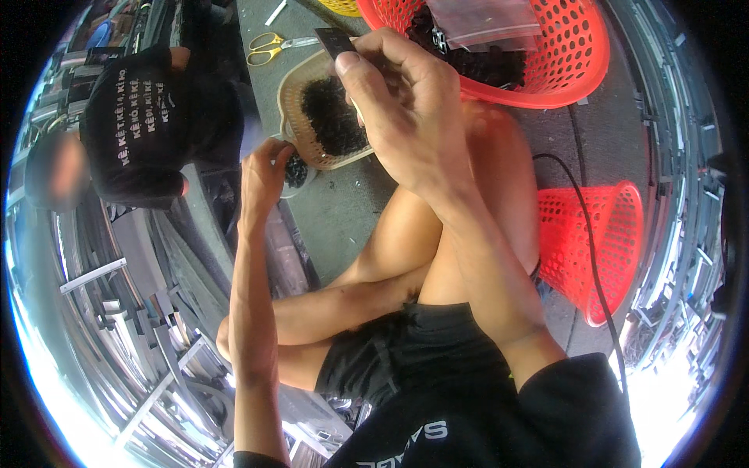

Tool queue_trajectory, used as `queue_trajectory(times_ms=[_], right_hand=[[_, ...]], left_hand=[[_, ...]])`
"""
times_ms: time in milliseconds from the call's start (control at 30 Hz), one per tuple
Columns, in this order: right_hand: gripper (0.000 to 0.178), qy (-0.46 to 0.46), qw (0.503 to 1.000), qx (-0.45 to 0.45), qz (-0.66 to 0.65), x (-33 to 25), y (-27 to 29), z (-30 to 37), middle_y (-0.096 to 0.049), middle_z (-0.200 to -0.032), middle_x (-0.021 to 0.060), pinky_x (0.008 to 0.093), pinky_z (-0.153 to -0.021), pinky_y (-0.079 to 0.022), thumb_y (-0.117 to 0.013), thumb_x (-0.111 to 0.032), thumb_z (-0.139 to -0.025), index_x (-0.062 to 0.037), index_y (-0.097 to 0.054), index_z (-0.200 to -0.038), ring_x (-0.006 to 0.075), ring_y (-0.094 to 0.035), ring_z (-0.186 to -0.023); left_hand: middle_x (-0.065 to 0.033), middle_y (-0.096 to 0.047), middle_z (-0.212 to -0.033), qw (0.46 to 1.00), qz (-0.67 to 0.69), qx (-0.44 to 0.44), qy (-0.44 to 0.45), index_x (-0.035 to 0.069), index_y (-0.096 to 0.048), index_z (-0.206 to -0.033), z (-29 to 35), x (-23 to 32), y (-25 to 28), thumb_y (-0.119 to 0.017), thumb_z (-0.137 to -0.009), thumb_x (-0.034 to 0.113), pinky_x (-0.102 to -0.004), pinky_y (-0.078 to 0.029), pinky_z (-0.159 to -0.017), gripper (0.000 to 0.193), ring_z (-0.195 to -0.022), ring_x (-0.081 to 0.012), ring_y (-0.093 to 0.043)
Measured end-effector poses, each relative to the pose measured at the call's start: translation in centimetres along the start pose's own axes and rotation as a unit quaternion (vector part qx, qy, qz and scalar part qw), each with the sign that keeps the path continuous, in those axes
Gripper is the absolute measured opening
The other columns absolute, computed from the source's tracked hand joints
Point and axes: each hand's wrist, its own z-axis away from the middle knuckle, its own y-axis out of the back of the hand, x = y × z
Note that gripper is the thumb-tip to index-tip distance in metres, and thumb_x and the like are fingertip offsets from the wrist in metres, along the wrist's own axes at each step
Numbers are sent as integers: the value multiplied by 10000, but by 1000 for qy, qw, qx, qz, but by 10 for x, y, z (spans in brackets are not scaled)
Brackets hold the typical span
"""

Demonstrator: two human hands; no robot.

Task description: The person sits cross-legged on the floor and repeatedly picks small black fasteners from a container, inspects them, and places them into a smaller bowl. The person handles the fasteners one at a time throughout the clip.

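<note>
My right hand (pixel 409 109) is raised over the beige basket, thumb and fingers closed on a flat dark strip (pixel 334 42). Its lower fingers are hidden behind the palm. My left hand (pixel 263 173) is at the rim of a small bowl of black bits (pixel 296 173), fingertips pinched together; what they hold, if anything, is too small to make out. Between the hands, the beige basket (pixel 285 101) contains a heap of small black pieces (pixel 334 117). Yellow-handled scissors (pixel 269 48) lie on the floor beyond it, apart from both hands.
A red basket (pixel 573 58) at the far right holds black parts and a clear plastic bag (pixel 488 23). Another red basket (pixel 589 249) lies by my right leg, a black cable (pixel 591 242) across it. A person in black (pixel 156 129) is at left, near stacked metal strips (pixel 140 343).
</note>
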Motion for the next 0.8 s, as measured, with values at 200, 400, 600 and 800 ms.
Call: queue_trajectory(times_ms=[200,400,600,800], right_hand=[[164,-19,999,-13,-37,-4,2,2,-579,-711,-55,207,-551,-402,-669,-151,-1035,-8,-667,-957,11,-499,-618],[202,-22,1000,-4,-14,-6,5,3,-628,-618,51,288,-545,-471,-665,-128,-994,27,-661,-865,83,-599,-564],[206,5,1000,18,7,-6,1,0,-624,-622,38,282,-546,-456,-691,-157,-988,23,-679,-889,65,-580,-579],[198,37,999,26,9,2,2,1,-620,-633,55,296,-557,-460,-695,-154,-982,26,-680,-902,92,-573,-574]], left_hand=[[-156,-793,-982,986,62,88,126,4,-757,-1016,31,31,4,-765,-940,133,-362,-565,-783,150,-881,-256,-772],[-147,-760,-958,995,90,-6,-30,36,-762,-944,94,58,-74,-825,-849,92,-415,-570,-749,127,-842,-318,-737],[-144,-659,-880,999,7,-15,-48,33,-715,-922,84,55,-104,-819,-851,115,-478,-548,-738,150,-819,-391,-668],[-139,-642,-881,994,13,30,-102,37,-706,-927,61,83,-56,-788,-874,75,-463,-537,-727,105,-810,-359,-660]])
